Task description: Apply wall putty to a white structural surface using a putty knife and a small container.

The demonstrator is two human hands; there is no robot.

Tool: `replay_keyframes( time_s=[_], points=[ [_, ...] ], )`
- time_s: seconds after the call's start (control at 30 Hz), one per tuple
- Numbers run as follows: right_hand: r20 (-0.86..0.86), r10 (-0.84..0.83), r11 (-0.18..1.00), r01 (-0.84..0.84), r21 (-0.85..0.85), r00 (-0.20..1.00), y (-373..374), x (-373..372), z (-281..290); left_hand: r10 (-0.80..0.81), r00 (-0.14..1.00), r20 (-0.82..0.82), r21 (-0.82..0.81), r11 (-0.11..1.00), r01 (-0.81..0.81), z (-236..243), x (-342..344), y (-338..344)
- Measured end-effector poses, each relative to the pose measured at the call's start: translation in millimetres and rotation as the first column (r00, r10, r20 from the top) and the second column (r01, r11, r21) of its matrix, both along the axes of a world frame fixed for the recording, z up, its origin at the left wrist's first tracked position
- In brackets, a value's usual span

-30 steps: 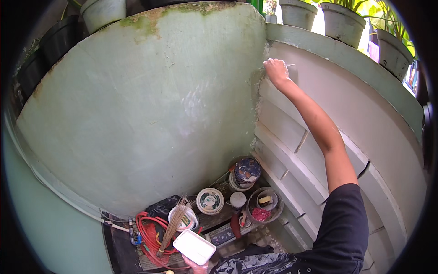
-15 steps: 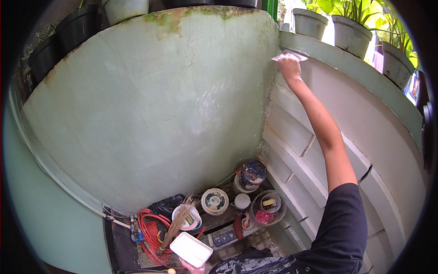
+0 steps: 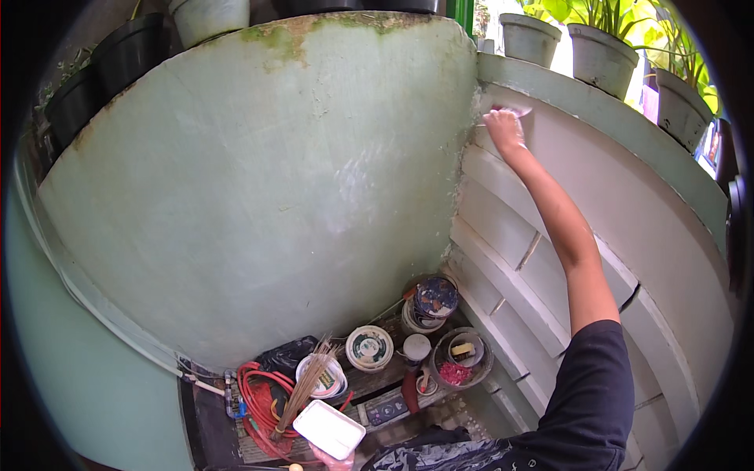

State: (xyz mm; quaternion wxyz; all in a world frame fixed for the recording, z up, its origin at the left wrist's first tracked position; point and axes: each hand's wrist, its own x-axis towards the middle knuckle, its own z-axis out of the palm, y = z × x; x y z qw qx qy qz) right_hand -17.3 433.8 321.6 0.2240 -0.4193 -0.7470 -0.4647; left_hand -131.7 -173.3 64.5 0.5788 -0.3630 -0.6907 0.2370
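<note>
My right hand (image 3: 505,132) is raised at the far right, its fingers closed on a flat, pale pinkish putty spreader (image 3: 517,111). The spreader lies against the white wall panel (image 3: 585,161), just below its green ledge and close to the corner. White paste marks the hand. Low in the head view, my left hand (image 3: 338,461) grips a white rectangular tray (image 3: 330,429) from beneath; most of that hand is hidden. A whitish coating covers the tray's inside.
A green wall (image 3: 236,173) with a white smear (image 3: 353,188) fills the middle. Below stand paint buckets (image 3: 369,348), a basin (image 3: 485,369) holding a pink cloth, a bundle of sticks (image 3: 302,392) and a red hose (image 3: 245,392). Potted plants (image 3: 601,63) line the ledge.
My right hand has moved slightly down and right along the wall panel, and the spreader has tilted. My left hand and the tray have stayed in place.
</note>
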Motion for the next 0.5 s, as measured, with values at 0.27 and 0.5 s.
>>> replay_keyframes(
  time_s=[0.27, 0.5],
  points=[
    [-0.017, 0.006, 0.982, -0.003, 0.190, 1.000, 6, -1, 14, -0.812, 0.121, 0.571, 0.813, 0.580, 0.054, -235, -25, -65],
    [-0.278, 0.362, 0.895, -0.415, -0.162, 0.890, -75, 6, -21, -0.505, -0.207, -0.838, 0.155, 0.143, -0.977, -177, -9, -39]
  ],
)
